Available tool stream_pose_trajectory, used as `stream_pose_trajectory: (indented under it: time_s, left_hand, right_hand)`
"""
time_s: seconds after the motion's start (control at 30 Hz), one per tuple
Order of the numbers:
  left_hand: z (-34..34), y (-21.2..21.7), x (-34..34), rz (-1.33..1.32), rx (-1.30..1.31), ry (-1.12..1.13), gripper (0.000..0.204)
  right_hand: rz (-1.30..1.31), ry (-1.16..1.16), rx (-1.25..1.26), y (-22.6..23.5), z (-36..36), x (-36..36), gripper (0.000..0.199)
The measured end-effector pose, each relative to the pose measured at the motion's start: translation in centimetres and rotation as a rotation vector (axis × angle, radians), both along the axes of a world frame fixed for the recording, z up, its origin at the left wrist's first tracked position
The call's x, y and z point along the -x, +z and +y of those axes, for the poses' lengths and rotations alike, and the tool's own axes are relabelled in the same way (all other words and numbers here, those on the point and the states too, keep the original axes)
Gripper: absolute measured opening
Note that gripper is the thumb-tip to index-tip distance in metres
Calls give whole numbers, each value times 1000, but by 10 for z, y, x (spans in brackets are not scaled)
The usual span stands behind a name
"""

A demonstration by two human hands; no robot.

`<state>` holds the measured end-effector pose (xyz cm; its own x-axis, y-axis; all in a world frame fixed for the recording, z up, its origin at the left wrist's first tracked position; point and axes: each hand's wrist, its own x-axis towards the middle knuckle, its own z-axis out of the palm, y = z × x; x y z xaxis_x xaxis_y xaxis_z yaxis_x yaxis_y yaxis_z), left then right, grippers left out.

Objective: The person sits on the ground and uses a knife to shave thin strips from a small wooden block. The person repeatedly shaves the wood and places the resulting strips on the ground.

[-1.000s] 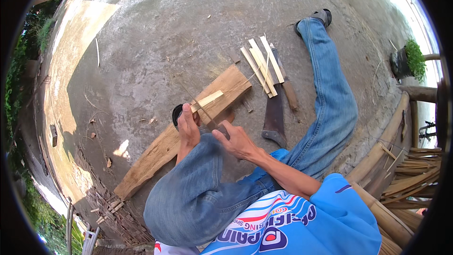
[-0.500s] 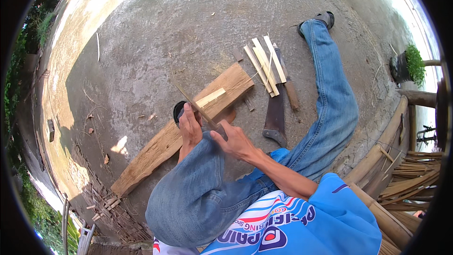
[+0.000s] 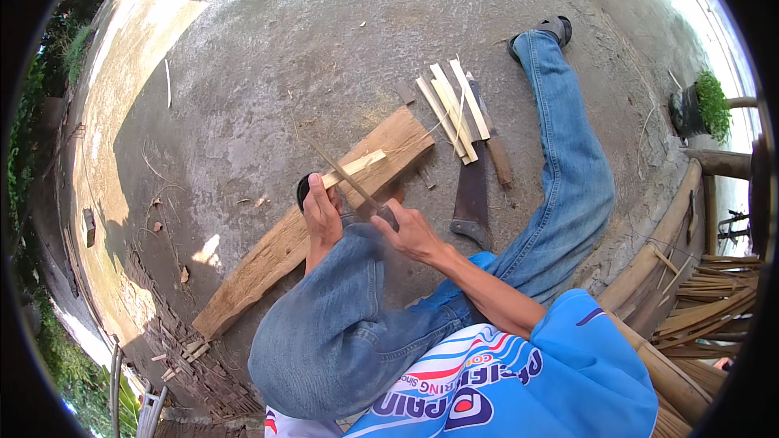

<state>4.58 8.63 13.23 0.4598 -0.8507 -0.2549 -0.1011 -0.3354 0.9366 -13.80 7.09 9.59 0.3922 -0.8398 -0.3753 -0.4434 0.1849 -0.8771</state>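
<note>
My right hand is closed round the grip of a long thin-bladed tool. Its blade shows edge-on; saw or knife, I cannot tell. It points away to the far left and crosses over a short pale wood strip. That strip lies on a thick wooden plank set slantwise on the ground. My left hand is closed on the strip's near end, thumb on top, the other fingers partly hidden. My bent left knee is close beside both hands, and the sandal shows behind my left hand.
Right of the plank lie several pale wood strips, a broad dark blade with a dark handle and a knife with a wooden handle. My right leg stretches beyond them. Bamboo poles border the right, near a potted plant.
My right hand and the bladed tool have shifted slightly right and nearer along the blade's line. My left hand stays on the strip; the whole view has shifted slightly.
</note>
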Motion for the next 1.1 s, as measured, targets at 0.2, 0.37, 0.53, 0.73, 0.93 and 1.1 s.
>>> stream_pose_trajectory:
  time_s: [0.2,0.37,0.53,0.73,0.93,1.1]
  left_hand:
    - [-3,-3,-4,-12,46,-7,62]
    - [-6,-7,-2,-22,-4,-43,62]
    - [-8,-2,-9,-54,23,-39,65]
    - [-16,12,-20,-540,-172,-107,66]
    - [-6,19,-24,-588,-259,-71,60]
    - [-7,11,-19,-821,-89,-128,57]
  right_hand:
    - [7,5,-83,1,-7,7,47]
    - [111,-37,-14,-52,-4,25,47]
    - [117,-18,17,-57,11,34,54]
    - [49,-120,-287,-38,-6,34,53]
    - [-17,113,162,-13,11,8,49]
    - [-186,100,238,-3,17,4,45]
